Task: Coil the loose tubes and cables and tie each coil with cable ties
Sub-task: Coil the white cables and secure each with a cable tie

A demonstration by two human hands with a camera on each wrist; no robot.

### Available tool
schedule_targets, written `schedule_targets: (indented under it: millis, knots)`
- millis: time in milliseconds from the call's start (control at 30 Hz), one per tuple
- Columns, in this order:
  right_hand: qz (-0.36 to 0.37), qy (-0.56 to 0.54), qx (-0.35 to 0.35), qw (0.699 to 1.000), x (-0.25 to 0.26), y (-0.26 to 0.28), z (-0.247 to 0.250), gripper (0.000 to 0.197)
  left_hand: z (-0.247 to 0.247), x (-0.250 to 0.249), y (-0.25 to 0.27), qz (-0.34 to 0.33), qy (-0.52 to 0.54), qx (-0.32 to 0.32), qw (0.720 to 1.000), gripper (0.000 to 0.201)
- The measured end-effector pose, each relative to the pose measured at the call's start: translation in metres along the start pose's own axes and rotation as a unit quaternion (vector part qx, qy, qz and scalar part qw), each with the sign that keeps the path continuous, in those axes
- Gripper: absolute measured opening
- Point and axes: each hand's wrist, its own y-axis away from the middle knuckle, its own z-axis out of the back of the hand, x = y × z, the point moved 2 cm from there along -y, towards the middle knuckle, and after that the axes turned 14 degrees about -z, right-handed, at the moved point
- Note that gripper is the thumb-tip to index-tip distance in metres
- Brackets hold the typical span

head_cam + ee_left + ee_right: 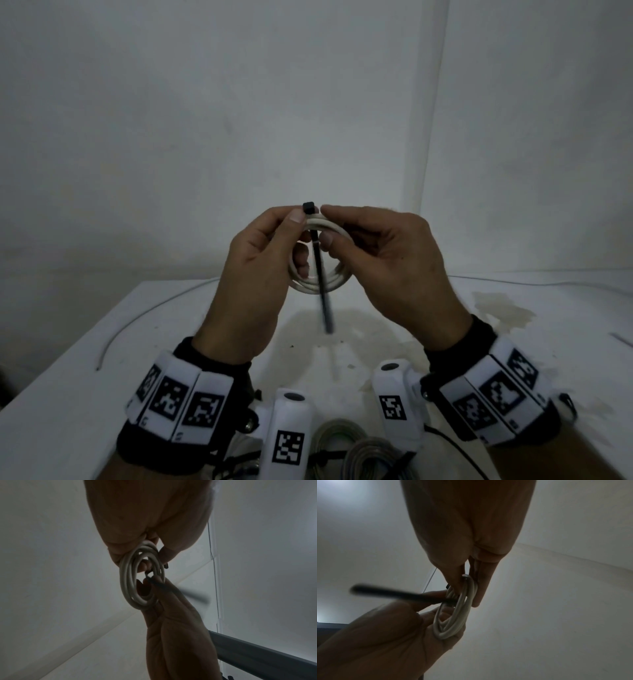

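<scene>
A small white cable coil (329,281) is held up above the table between both hands. A black cable tie (320,270) wraps its top; the tie's square head sticks up above the coil, and its long tail hangs down, blurred. My left hand (291,226) has fingers through the coil, with the thumb at the tie's head. My right hand (342,240) pinches the coil's top just right of the tie. The left wrist view shows the coil (126,585) and the tail (188,593). In the right wrist view the coil (453,627) is pinched and the tail (393,593) points left.
The white table (102,359) has a thin loose cable (137,318) curving along its left side and a stain (496,308) at the right. Grey coiled cables (342,445) lie at the near edge between my wrists. A white wall stands behind.
</scene>
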Motion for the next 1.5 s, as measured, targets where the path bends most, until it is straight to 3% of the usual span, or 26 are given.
schedule_targets:
  millis: [300, 533, 700, 867, 1133, 1367, 1500]
  knots:
    - [0.049, 0.050, -0.030, 0.997, 0.000, -0.001, -0.002, 0.025, -0.001, -0.003, 0.000, -0.033, -0.028, 0.022, 0.999, 0.026]
    - [0.030, 0.049, 0.020, 0.998, -0.002, 0.000, -0.005, 0.028, 0.003, -0.002, 0.000, -0.044, -0.043, 0.009, 0.998, 0.026]
    - [0.051, 0.076, 0.074, 0.993, -0.002, 0.002, -0.006, 0.046, 0.008, -0.002, -0.002, -0.043, -0.030, -0.011, 0.999, 0.027]
    - [0.095, 0.032, 0.050, 0.994, 0.003, 0.002, -0.010, 0.020, 0.011, 0.002, -0.002, -0.065, -0.056, -0.016, 0.996, 0.028]
    - [0.052, -0.017, -0.006, 0.998, 0.003, 0.001, -0.004, 0.013, 0.006, 0.007, 0.000, -0.056, -0.057, -0.022, 0.997, 0.023]
    - [-0.068, -0.207, 0.053, 0.975, 0.015, 0.003, 0.000, 0.010, 0.010, 0.006, -0.002, -0.083, -0.097, 0.002, 0.992, 0.021]
    - [-0.121, -0.198, 0.063, 0.971, 0.015, 0.004, -0.003, 0.032, 0.012, 0.005, -0.001, -0.120, -0.129, -0.015, 0.984, 0.020]
